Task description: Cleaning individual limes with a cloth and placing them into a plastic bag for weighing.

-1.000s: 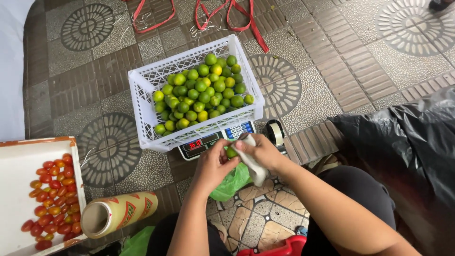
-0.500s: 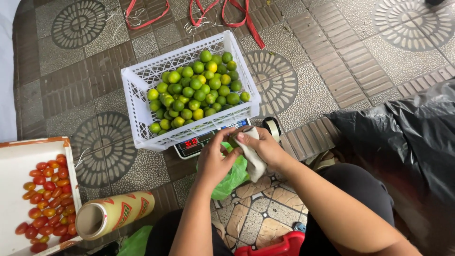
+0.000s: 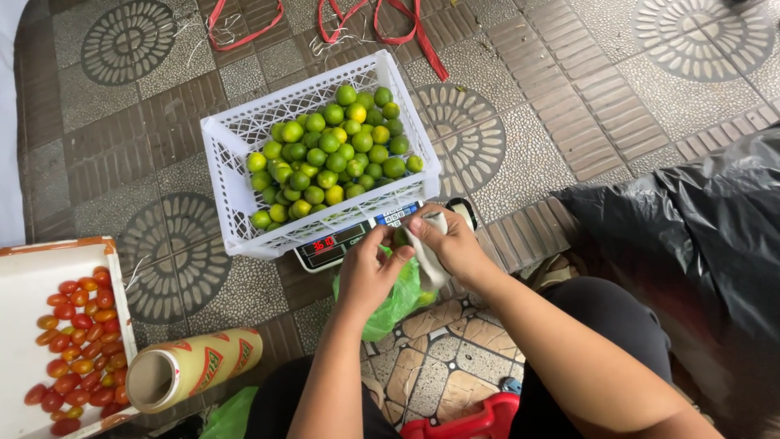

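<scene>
Nearest the camera, a red plastic edge (image 3: 463,424) shows at the bottom of the view between the person's dark-clothed knees. To the left lies a roll of cling film (image 3: 191,367) on its side, its open core facing the camera, and beside it a white box (image 3: 32,284) holding small red and orange tomatoes (image 3: 77,345).

Just beyond the knees, both hands meet over a green plastic bag (image 3: 390,302) that hangs below them above the patterned floor tiles (image 3: 561,122). The left hand (image 3: 370,272) is curled, its fingertips pinching the bag's top edge. The right hand (image 3: 447,244) is closed around a bunched white piece of plastic or cloth (image 3: 426,252), thumb and fingers gripping it right against the left hand's fingers. A green lime (image 3: 400,238) shows between the two hands, at the bag's mouth; which hand grips it cannot be told.

Directly behind the hands sits a digital scale (image 3: 345,241) with a lit red readout, and on it stands a white lattice crate (image 3: 236,154), about half filled with green and yellowish limes (image 3: 333,154) heaped toward its right side. A black plastic sack (image 3: 699,236) fills the right side of the view. Farthest off, red straps (image 3: 390,24) lie looped on the tiles.
</scene>
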